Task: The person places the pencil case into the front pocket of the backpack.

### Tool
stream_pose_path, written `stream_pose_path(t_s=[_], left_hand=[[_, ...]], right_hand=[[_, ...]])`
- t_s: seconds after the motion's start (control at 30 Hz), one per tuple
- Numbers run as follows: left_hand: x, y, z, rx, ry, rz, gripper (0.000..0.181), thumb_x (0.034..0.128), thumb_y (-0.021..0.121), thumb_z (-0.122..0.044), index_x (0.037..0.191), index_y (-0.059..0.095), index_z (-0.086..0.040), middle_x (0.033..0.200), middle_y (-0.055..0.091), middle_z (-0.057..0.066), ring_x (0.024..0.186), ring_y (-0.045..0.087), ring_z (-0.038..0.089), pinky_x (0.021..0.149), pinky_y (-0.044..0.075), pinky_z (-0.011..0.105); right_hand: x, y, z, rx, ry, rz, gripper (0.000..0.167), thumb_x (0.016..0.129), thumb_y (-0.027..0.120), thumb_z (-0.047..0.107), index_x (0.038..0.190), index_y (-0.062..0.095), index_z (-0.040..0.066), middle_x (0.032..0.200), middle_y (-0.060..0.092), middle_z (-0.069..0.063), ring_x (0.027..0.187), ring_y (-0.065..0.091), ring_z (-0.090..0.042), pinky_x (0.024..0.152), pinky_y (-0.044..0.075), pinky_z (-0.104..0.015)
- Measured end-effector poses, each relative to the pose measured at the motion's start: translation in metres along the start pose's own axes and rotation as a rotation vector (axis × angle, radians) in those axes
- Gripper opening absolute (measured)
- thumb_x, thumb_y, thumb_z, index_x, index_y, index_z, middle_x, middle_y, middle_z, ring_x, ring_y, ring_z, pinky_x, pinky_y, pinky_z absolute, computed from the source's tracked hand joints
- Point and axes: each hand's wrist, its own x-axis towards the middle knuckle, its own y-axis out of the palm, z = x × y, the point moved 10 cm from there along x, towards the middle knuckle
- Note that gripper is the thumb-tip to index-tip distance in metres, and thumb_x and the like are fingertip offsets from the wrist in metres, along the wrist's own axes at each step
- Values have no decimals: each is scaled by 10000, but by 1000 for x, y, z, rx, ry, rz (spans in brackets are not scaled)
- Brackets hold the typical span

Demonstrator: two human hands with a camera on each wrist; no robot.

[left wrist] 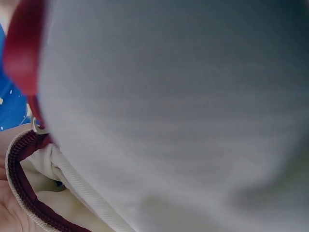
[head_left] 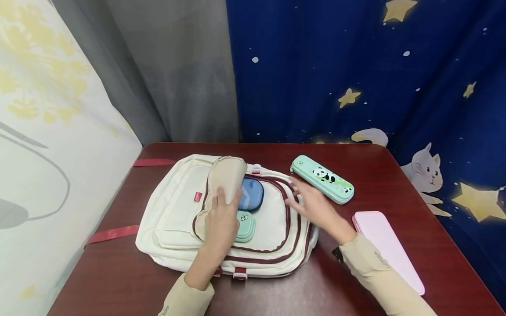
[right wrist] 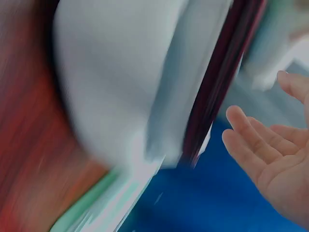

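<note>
A white backpack with dark red zips lies flat on the table, its front pocket unzipped. My left hand rests on the folded-back beige pocket flap, fingers lying along it; the pocket's zip edge is close by in the left wrist view. Beside that hand, a blue case and a mint-green case poke out of the pocket. My right hand, fingers spread and holding nothing, hovers over the bag's right end. Near it lies a mint-green panda pencil case.
A pink pencil case lies on the dark red table at the right, beside my right forearm. Red straps stretch from the bag to the left edge. Curtains hang behind the table.
</note>
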Motion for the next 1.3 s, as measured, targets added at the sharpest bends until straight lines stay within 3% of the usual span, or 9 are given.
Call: stream_pose_path(t_s=[0.1, 0.23, 0.37, 0.57, 0.83, 1.3], left_hand=[[-1, 2, 2, -6, -13, 22, 627, 692, 640, 69, 1262, 595, -190, 1347, 377, 298, 1055, 495, 440, 457, 455, 494], [-1, 3, 2, -18, -13, 32, 615, 700, 630, 71, 1258, 597, -184, 1374, 355, 288, 1041, 497, 443, 454, 448, 501], [1, 1, 1, -16, -1, 17, 611, 693, 628, 74, 1254, 592, -165, 1366, 364, 291, 1021, 502, 443, 443, 441, 498], [3, -1, 2, -25, -1, 24, 620, 704, 621, 73, 1275, 577, -161, 1377, 363, 282, 1056, 501, 446, 451, 446, 518], [0, 2, 6, -58, -31, 57, 627, 733, 604, 72, 1306, 558, -179, 1398, 360, 268, 1114, 494, 436, 491, 455, 548], [-2, 1, 7, -67, -19, 19, 642, 709, 613, 78, 1294, 572, -184, 1383, 383, 267, 1062, 525, 431, 469, 449, 536]], right_hand=[[-7, -20, -36, -56, 112, -42, 620, 865, 667, 238, 1370, 409, -11, 1188, 587, -189, 1000, 602, -316, 850, 450, -472], [-20, -39, -75, -173, 217, -41, 638, 872, 647, 273, 1378, 390, -18, 1243, 541, -220, 1111, 503, -385, 905, 381, -535], [-28, -48, -104, -263, 292, 26, 693, 861, 646, 273, 1397, 335, -37, 1314, 447, -267, 1139, 436, -424, 903, 366, -566], [-38, -51, -138, -277, 380, 164, 726, 880, 618, 282, 1414, 273, -69, 1369, 349, -311, 1199, 346, -478, 948, 307, -599], [-44, -48, -157, -248, 435, 237, 787, 870, 623, 324, 1420, 237, -87, 1396, 299, -323, 1220, 312, -505, 994, 249, -591], [-40, -21, -165, -202, 456, 380, 980, 804, 683, 409, 1411, 148, -144, 1396, 231, -375, 1247, 256, -528, 1021, 204, -584]])
